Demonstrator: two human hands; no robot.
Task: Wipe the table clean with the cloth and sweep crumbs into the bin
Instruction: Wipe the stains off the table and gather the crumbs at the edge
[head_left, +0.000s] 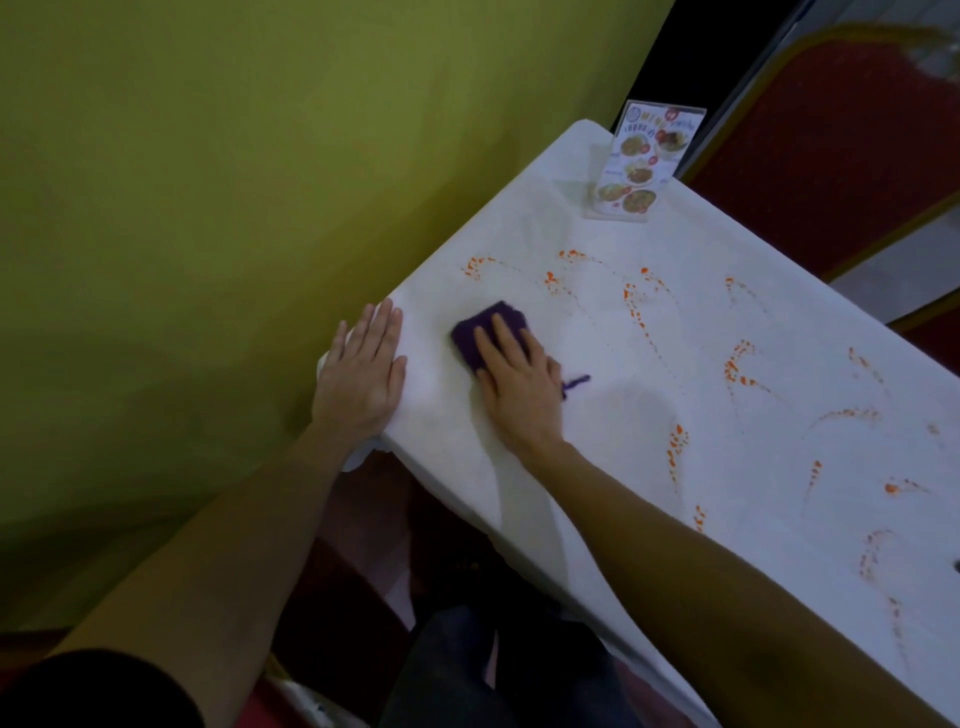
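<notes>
We look down from head height, close over the near corner of the table (675, 364), facing forward.

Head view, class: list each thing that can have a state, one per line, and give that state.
Table: covered in white, marked with orange smears.
Purple cloth: flat on the table, under the right hand.
Right hand: fingers straight, pressing the cloth.
Left hand: flat on the table corner.
Menu stand: upright at the far end.

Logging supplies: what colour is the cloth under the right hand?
Dark purple cloth, clearest in the head view.
</notes>
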